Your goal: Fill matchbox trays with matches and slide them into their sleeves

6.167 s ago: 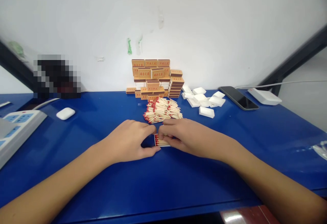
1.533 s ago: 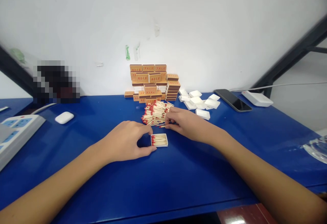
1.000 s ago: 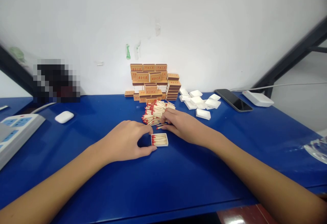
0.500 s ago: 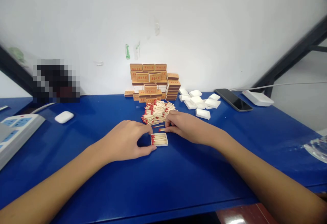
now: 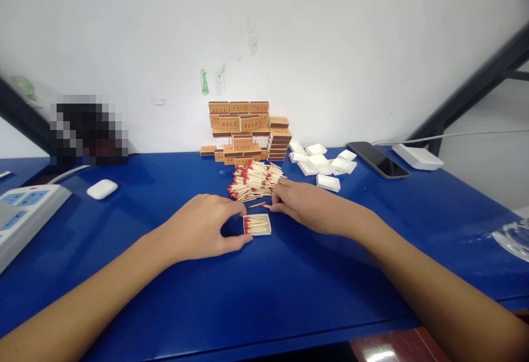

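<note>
My left hand (image 5: 209,223) rests on the blue table with thumb and fingertip at the left corners of a small white matchbox tray (image 5: 270,233), gripping it between them. Red-headed matches (image 5: 257,224) lie side by side inside, heads to the left. Just behind the tray, my right hand (image 5: 295,201) pinches a match (image 5: 266,206), its red head poking out leftward; whether more are in the pinch is hidden. A loose match (image 5: 256,205) lies beside it. Behind both stands a large heap of matches (image 5: 256,180), touching or close to my right fingers.
Stacked orange matchboxes (image 5: 239,125) stand against the wall. Right of them are several white trays (image 5: 317,161), a phone (image 5: 377,159) and a white box (image 5: 418,157) with a cable. A white earbud case (image 5: 102,189) and a power strip (image 5: 33,213) lie at left. Clear plastic (image 5: 512,239) is far right.
My right hand has shifted slightly right, away from the tray. Fewer match heads show at its fingertips, and the loose match has turned a little. My left hand keeps its place at the tray.
</note>
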`<state>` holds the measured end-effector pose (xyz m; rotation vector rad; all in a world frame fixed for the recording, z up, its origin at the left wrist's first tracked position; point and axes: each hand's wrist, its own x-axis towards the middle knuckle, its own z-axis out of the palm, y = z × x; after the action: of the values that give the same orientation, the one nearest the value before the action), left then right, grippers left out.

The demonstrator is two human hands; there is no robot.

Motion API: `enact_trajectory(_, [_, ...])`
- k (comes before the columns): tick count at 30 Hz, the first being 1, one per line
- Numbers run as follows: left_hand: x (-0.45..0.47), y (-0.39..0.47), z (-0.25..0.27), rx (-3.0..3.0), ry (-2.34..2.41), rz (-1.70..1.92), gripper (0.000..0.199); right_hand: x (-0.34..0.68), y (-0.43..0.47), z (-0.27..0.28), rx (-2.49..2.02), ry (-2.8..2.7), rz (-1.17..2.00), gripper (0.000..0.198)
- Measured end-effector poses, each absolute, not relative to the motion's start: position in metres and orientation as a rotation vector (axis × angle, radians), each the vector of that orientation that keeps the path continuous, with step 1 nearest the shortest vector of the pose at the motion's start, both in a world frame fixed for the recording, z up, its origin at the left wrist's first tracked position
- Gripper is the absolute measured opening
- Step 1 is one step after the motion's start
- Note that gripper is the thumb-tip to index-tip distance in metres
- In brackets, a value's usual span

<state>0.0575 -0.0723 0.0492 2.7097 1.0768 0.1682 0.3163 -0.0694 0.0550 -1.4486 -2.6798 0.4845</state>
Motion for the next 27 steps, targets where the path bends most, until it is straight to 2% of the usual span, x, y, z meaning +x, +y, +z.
enact_trajectory(8, [0.059, -0.072, 0.049, 2.711, 1.086, 0.161, 0.031, 0.312, -0.077, 0.059, -1.234, -2.604, 0.624, 0.019])
enact_trajectory(13, [0.059, -0.072, 0.05, 2.714, 1.08, 0.165, 0.029, 0.302, -0.084, 0.062, -1.156, -2.63, 0.594, 0.015])
enact_trajectory(19, [0.059, -0.072, 0.05, 2.713, 1.09, 0.167, 0.029, 0.313, -0.074, 0.061, -1.236, -2.565, 0.374, 0.016])
enact_trajectory(27, [0.058, -0.072, 0.049, 2.725, 1.09, 0.157, 0.031, 0.32, -0.068, 0.051, -1.38, -2.645, 0.475, 0.012])
